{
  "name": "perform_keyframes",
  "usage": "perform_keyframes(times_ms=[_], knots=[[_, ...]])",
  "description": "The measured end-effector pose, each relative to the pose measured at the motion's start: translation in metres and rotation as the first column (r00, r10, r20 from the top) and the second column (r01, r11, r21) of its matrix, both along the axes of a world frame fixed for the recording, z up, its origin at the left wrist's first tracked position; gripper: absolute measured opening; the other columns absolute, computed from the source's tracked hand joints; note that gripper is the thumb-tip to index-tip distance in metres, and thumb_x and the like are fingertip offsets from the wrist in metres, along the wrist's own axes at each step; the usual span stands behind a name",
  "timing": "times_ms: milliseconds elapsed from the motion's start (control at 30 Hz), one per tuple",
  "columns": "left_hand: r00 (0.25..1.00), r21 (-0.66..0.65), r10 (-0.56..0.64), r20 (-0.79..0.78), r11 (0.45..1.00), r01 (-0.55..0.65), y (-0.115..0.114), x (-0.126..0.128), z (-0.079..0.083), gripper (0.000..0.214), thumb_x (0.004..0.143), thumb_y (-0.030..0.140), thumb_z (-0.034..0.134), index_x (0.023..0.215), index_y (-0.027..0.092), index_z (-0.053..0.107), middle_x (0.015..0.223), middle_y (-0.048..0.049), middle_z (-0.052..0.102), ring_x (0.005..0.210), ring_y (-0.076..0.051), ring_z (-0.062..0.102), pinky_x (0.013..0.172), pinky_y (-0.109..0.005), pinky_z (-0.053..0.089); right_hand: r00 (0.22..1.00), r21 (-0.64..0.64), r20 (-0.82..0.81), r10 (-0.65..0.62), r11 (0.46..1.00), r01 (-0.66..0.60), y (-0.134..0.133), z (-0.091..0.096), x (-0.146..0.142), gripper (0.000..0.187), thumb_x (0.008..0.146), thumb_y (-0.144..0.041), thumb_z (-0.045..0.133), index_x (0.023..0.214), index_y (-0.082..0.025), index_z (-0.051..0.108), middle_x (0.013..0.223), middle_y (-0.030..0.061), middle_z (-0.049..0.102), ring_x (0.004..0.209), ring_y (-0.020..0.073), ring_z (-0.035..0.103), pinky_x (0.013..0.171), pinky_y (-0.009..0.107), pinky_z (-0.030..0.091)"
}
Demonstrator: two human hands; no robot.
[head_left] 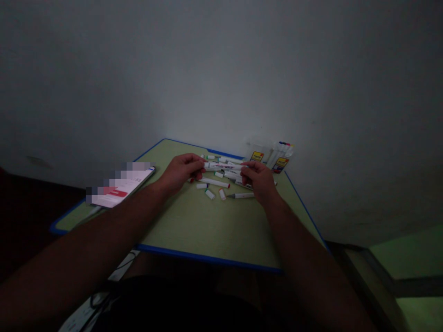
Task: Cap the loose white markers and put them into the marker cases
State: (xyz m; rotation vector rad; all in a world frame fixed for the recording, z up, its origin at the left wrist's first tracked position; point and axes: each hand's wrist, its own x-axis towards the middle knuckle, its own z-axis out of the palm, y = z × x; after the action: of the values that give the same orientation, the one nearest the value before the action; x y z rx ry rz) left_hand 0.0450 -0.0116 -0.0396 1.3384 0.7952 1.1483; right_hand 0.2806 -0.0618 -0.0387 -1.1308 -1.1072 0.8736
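Note:
A white marker pen (223,166) is held level above the table between my two hands. My left hand (183,171) pinches its left end with thumb and fingers. At its other end, my right hand (258,177) is closed on the barrel. Below lie several loose white markers and caps, among them a marker with a red end (215,182). A marker with a grey tip (242,196) lies just under my right hand. Nearer to me are a cap with an orange end (222,194) and a cap with a green end (209,194).
The pale table (207,230) has a blue edge and stands against a grey wall. A lit tablet or phone (121,189) leans at the left, partly blurred out. Two clear pouches with yellow labels, one holding pens (281,157), stand at the back right. Cables hang below left.

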Motion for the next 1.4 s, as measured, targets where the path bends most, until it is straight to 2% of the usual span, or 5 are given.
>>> perform_keyframes(times_ms=[667, 1000, 1100, 1233, 1400], knots=[[0.991, -0.027, 0.055, 0.122, 0.998, -0.053, 0.004, -0.002, 0.0, 0.026, 0.068, 0.024, 0.077, 0.09, 0.012, 0.069, 0.073, -0.0043, 0.07, 0.054, -0.012, 0.062, 0.046, -0.022, 0.048, 0.987, -0.052, 0.149, 0.065, 0.997, -0.058, -0.001, -0.004, 0.0, 0.03, 0.062, -0.038, 0.079, 0.079, -0.017, 0.067, 0.063, 0.0009, 0.068, 0.049, 0.0099, 0.056, 0.048, 0.024, 0.047], [0.995, 0.003, -0.071, 0.073, 0.997, 0.071, 0.007, -0.001, -0.008, 0.034, 0.069, 0.03, 0.08, 0.096, 0.012, 0.072, 0.062, -0.0018, 0.065, 0.05, -0.012, 0.057, 0.043, -0.021, 0.036, 0.917, -0.121, 0.357, 0.18, 0.982, -0.145, -0.008, -0.003, -0.01, 0.03, 0.062, -0.037, 0.081, 0.08, -0.015, 0.072, 0.059, 0.0017, 0.068, 0.047, 0.0096, 0.055, 0.046, 0.022, 0.043], [0.995, 0.01, -0.086, 0.041, 0.996, 0.086, 0.006, -0.001, -0.009, 0.037, 0.071, 0.035, 0.08, 0.099, 0.013, 0.072, 0.071, -0.0049, 0.071, 0.055, -0.013, 0.061, 0.045, -0.021, 0.036, 0.873, -0.126, 0.444, 0.201, 0.979, -0.161, -0.01, -0.002, -0.013, 0.028, 0.067, -0.038, 0.078, 0.082, -0.015, 0.074, 0.059, 0.0013, 0.068, 0.047, 0.009, 0.054, 0.046, 0.021, 0.04], [0.994, -0.001, -0.101, 0.052, 0.995, 0.101, 0.004, 0.0, -0.007, 0.034, 0.075, 0.039, 0.077, 0.096, 0.014, 0.07, 0.094, -0.0113, 0.075, 0.073, -0.017, 0.07, 0.05, -0.021, 0.039, 0.845, -0.102, 0.507, 0.169, 0.985, -0.137, -0.01, -0.002, -0.013, 0.029, 0.075, -0.044, 0.071, 0.082, -0.016, 0.076, 0.058, 0.0008, 0.066, 0.046, 0.0086, 0.052, 0.047, 0.022, 0.039], [0.993, -0.031, -0.096, 0.071, 0.995, 0.098, 0.001, 0.001, -0.003, 0.033, 0.074, 0.038, 0.078, 0.094, 0.014, 0.068, 0.081, -0.0073, 0.072, 0.065, -0.016, 0.066, 0.047, -0.021, 0.038, 0.879, -0.044, 0.469, 0.082, 0.997, -0.07, -0.008, -0.002, -0.011, 0.027, 0.075, -0.043, 0.07, 0.075, -0.017, 0.073, 0.059, 0.0017, 0.066, 0.048, 0.0095, 0.053, 0.048, 0.023, 0.041]])
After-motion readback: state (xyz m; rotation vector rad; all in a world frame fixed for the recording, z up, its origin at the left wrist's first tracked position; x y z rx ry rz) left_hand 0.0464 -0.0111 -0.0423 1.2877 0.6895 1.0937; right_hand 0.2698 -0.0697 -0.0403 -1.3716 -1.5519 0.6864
